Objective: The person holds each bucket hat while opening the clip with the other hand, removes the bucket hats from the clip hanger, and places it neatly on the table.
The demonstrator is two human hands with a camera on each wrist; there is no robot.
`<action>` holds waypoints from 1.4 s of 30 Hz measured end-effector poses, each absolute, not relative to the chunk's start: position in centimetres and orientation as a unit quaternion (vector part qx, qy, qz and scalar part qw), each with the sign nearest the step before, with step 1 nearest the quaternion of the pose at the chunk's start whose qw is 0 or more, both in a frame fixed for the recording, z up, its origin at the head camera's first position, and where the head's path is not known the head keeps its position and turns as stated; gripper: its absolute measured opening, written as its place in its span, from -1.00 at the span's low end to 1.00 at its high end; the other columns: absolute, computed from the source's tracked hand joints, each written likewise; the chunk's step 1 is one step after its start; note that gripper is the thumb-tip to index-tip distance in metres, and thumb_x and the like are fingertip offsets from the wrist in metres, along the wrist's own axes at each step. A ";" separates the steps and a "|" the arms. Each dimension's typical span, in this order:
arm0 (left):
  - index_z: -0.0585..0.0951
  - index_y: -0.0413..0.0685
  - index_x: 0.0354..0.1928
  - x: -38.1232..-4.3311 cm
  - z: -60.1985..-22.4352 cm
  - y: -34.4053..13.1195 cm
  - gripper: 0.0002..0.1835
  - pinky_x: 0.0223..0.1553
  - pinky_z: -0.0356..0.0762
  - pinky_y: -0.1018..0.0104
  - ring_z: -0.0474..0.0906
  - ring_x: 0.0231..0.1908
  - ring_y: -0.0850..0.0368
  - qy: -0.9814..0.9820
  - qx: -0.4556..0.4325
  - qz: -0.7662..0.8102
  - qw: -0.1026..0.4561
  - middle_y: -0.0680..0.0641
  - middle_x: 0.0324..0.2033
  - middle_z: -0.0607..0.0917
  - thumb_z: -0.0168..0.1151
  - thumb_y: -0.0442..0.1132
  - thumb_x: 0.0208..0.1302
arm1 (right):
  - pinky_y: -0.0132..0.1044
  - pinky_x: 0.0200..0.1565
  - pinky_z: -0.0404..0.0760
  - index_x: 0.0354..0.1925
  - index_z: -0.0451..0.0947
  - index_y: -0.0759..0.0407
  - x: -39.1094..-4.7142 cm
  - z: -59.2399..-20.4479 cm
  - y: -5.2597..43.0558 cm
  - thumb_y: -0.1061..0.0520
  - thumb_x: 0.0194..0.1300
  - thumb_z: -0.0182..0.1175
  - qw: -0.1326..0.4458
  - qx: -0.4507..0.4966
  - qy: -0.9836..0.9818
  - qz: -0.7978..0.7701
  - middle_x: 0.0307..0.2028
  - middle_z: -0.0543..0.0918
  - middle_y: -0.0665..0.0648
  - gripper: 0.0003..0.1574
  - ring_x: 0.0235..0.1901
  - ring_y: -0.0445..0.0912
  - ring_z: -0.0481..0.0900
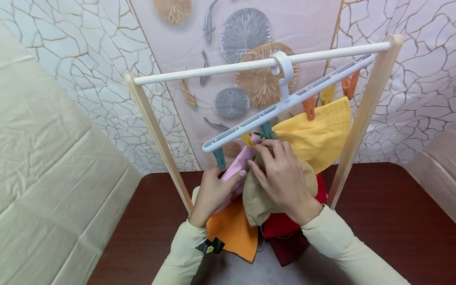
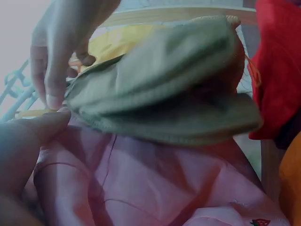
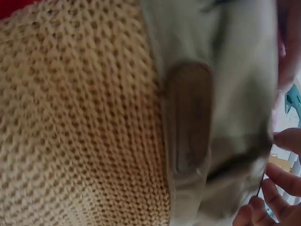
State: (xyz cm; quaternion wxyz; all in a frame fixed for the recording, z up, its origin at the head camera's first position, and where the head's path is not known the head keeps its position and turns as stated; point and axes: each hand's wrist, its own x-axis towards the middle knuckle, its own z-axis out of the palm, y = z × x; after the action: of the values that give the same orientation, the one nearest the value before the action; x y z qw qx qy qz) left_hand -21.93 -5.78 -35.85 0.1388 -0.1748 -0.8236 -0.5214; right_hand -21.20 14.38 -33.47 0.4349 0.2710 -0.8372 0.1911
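Note:
My left hand grips a pink fabric hat, its thumb across the cloth; a small strawberry shows on the hat in the left wrist view. My right hand pinches the edge of a khaki hat with a knitted crown and a brown patch. Both hats come together just under the pale blue clip hanger, beside a yellow clip and a teal clip. The right fingertips lie along the khaki edge.
The hanger hooks over a white rod on a wooden frame. A yellow hat hangs from it by an orange clip. Another teal clip dangles at the left end. Orange cloth and red cloth lie below on the table.

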 end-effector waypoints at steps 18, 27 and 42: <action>0.76 -0.13 -0.35 -22.8 -33.3 -9.7 -0.83 -0.49 0.30 0.37 0.36 -0.59 0.23 -0.843 -0.261 -0.468 0.052 0.14 -0.66 0.38 0.43 -0.22 0.41 | 0.00 -0.15 0.58 0.27 0.52 0.40 -21.6 -32.4 14.9 0.31 0.31 0.31 0.378 0.265 -0.858 0.225 0.07 0.53 0.36 -0.43 -0.06 0.23 0.48; 0.66 -0.10 -0.46 -23.2 -33.0 -11.2 -0.74 -0.42 0.34 0.37 0.34 -0.53 0.24 -0.829 -0.289 -0.478 -0.009 0.13 -0.61 0.41 0.35 -0.26 0.47 | 0.00 0.14 0.61 0.31 0.49 0.36 -20.9 -30.7 14.5 0.27 0.46 0.29 0.295 0.296 -0.844 0.336 0.11 0.68 0.24 -0.49 0.03 0.08 0.60; 0.76 -0.01 -0.30 -21.6 -32.4 -11.7 -0.92 -0.36 0.45 0.35 0.48 -0.46 0.21 -0.857 -0.277 -0.432 0.051 0.13 -0.53 0.56 0.43 -0.24 0.41 | -0.34 -0.57 0.25 -0.07 0.75 0.19 -21.2 -26.8 13.1 0.10 0.53 0.29 0.145 0.236 -0.849 0.450 -0.48 0.57 0.09 -0.81 -0.68 -0.18 0.24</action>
State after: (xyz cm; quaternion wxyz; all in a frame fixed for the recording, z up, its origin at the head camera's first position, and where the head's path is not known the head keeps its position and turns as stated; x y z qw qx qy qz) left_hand -21.62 -11.70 -32.36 0.0512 -0.2775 -0.8566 -0.4321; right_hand -21.22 13.12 -26.77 0.1447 0.2363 -0.8488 0.4503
